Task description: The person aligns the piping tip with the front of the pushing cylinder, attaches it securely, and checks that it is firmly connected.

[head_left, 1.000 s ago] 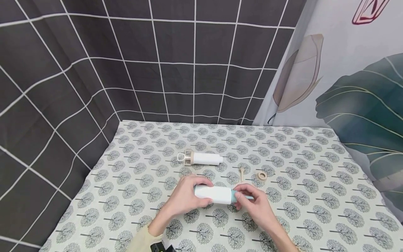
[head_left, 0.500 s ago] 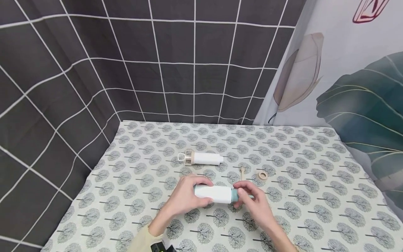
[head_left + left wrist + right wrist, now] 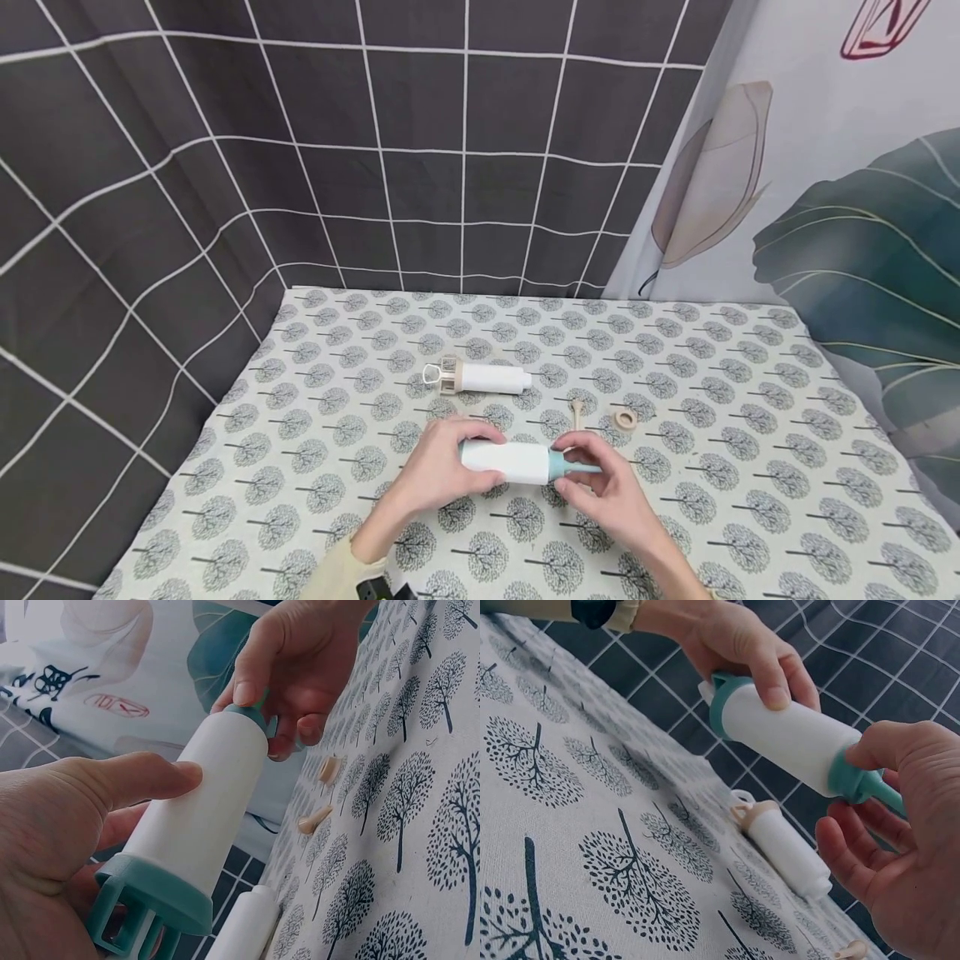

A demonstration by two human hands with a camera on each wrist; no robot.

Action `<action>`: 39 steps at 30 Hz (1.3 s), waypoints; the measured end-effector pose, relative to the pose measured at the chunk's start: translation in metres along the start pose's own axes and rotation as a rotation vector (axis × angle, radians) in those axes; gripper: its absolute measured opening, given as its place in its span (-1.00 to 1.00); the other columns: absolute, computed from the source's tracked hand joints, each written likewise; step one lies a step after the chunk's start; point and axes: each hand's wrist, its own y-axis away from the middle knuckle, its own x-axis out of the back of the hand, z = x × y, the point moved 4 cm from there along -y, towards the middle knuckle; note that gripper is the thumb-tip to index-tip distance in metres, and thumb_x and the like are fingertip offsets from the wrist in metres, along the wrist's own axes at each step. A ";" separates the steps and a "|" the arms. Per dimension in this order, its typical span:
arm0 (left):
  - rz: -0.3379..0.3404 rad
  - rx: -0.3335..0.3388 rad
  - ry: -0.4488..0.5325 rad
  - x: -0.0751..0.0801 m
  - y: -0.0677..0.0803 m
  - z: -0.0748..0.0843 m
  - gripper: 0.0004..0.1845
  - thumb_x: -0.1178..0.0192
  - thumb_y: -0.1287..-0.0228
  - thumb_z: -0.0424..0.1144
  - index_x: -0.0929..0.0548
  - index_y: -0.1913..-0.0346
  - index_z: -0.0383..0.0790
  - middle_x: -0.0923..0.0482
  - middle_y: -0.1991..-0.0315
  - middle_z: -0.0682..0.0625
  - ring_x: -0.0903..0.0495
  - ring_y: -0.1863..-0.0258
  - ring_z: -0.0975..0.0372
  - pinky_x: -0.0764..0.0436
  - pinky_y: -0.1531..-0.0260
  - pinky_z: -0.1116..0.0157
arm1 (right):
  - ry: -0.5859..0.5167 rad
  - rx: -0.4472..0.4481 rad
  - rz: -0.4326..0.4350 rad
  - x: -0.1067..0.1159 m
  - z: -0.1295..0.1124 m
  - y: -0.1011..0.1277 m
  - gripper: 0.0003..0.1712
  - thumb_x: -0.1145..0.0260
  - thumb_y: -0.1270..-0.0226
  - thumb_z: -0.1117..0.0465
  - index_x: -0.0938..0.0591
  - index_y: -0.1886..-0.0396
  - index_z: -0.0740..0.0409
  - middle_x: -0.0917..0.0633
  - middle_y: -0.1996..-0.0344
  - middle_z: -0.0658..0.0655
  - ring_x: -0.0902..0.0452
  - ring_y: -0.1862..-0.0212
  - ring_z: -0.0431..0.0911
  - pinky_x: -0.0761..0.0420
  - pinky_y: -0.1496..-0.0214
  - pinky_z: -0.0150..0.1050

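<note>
A white tube with teal ends point(image 3: 507, 461) point(image 3: 201, 822) point(image 3: 785, 736) is held level just above the patterned tablecloth point(image 3: 712, 500). My left hand point(image 3: 444, 467) point(image 3: 67, 825) grips its white barrel near the teal ribbed end point(image 3: 142, 907). My right hand point(image 3: 600, 487) point(image 3: 900, 825) holds the teal nozzle tip point(image 3: 573, 467) point(image 3: 866, 784) between thumb and fingers. Behind lies a second white tube with a beige end point(image 3: 480, 377) point(image 3: 784, 844).
A small beige peg point(image 3: 577, 411) point(image 3: 313, 820) and a beige ring point(image 3: 624, 417) point(image 3: 327, 769) lie on the cloth just beyond my right hand. Dark grid-patterned cloth walls point(image 3: 375, 150) stand behind and left; a leaf-print curtain point(image 3: 840, 208) hangs right.
The right hand's fingers have shifted along the teal nozzle, which now shows more between them. The left hand and tube have barely moved.
</note>
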 end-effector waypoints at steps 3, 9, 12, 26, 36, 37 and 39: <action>-0.003 0.001 0.000 0.000 0.000 0.000 -0.53 -0.59 0.18 -0.34 -0.76 0.08 -0.11 -0.70 0.06 0.05 -0.57 0.14 0.18 -0.53 0.10 0.11 | -0.002 0.047 -0.006 0.000 -0.001 0.000 -0.51 -0.30 -0.09 0.65 -0.50 -0.07 0.43 -0.57 0.01 0.30 -0.58 0.02 -0.07 -0.65 0.02 -0.24; -0.001 -0.001 0.000 0.001 0.001 0.000 -0.53 -0.59 0.18 -0.34 -0.76 0.08 -0.10 -0.70 0.06 0.05 -0.58 0.14 0.19 -0.53 0.11 0.12 | -0.016 0.080 -0.013 0.000 -0.001 -0.001 -0.52 -0.31 -0.06 0.68 -0.53 -0.02 0.41 -0.56 -0.02 0.33 -0.57 -0.01 -0.07 -0.65 0.03 -0.23; 0.001 0.000 0.000 0.001 0.001 0.000 -0.53 -0.59 0.19 -0.35 -0.76 0.09 -0.09 -0.70 0.04 0.04 -0.58 0.11 0.16 -0.51 0.06 0.06 | -0.017 0.076 -0.011 -0.001 0.000 0.000 -0.53 -0.31 -0.05 0.68 -0.54 0.00 0.40 -0.56 -0.02 0.33 -0.57 -0.01 -0.07 -0.65 0.03 -0.21; 0.004 -0.006 -0.012 0.000 0.000 0.002 -0.55 -0.58 0.18 -0.35 -0.76 0.10 -0.11 -0.71 0.06 0.04 -0.57 0.13 0.18 -0.51 0.08 0.10 | 0.016 -0.084 0.056 -0.001 0.003 0.002 -0.62 -0.34 -0.14 0.58 -0.57 0.02 0.38 -0.59 0.07 0.37 -0.65 0.09 -0.06 -0.67 0.08 -0.18; 0.004 0.001 -0.017 0.000 0.001 0.002 -0.56 -0.58 0.17 -0.33 -0.76 0.10 -0.10 -0.70 0.10 0.08 -0.55 0.16 0.22 -0.45 0.06 0.08 | 0.021 -0.138 0.071 0.001 0.003 0.001 -0.69 -0.33 -0.22 0.55 -0.58 0.03 0.41 -0.67 0.19 0.25 -0.67 0.27 -0.07 -0.71 0.25 -0.17; 0.003 0.001 -0.015 0.000 0.001 0.002 -0.56 -0.58 0.17 -0.33 -0.76 0.10 -0.10 -0.70 0.10 0.08 -0.55 0.16 0.22 -0.45 0.06 0.08 | 0.019 -0.136 0.072 0.001 0.003 0.001 -0.70 -0.32 -0.23 0.55 -0.58 0.03 0.42 -0.68 0.20 0.24 -0.67 0.29 -0.08 -0.71 0.26 -0.18; 0.001 0.003 -0.010 -0.001 0.000 0.002 -0.56 -0.58 0.17 -0.33 -0.76 0.10 -0.10 -0.70 0.10 0.08 -0.55 0.16 0.22 -0.46 0.07 0.08 | 0.011 -0.133 0.074 0.001 0.003 0.001 -0.72 -0.31 -0.26 0.54 -0.58 0.03 0.44 -0.69 0.23 0.23 -0.66 0.33 -0.08 -0.71 0.30 -0.19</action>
